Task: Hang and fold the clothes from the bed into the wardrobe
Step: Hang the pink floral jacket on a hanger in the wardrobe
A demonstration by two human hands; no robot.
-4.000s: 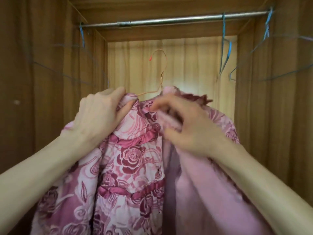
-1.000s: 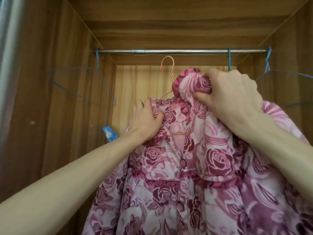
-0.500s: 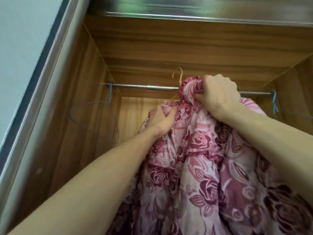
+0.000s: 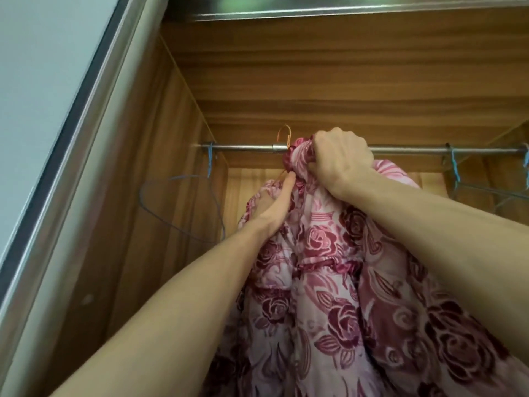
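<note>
I am looking up into a wooden wardrobe point(image 4: 315, 81) with a metal rail point(image 4: 243, 147) running across the middle of the frame. A pink garment point(image 4: 329, 282) printed with dark red roses fills the lower centre and right, lifted up to the rail. My right hand point(image 4: 340, 159), just right of centre, has its fingers closed tight around a bunched fold at the top of the garment, right in front of the rail. My left hand point(image 4: 274, 204), slightly lower and to the left, grips the fabric at the shoulder, its fingers mostly buried in the cloth. An orange wire hanger point(image 4: 286, 136) pokes up behind the bunched fabric; its hook appears to sit over the rail, though the cloth hides the contact. An empty blue wire hanger point(image 4: 183, 207) hangs at centre left, and more blue hangers point(image 4: 486, 193) hang at the right edge.
</note>
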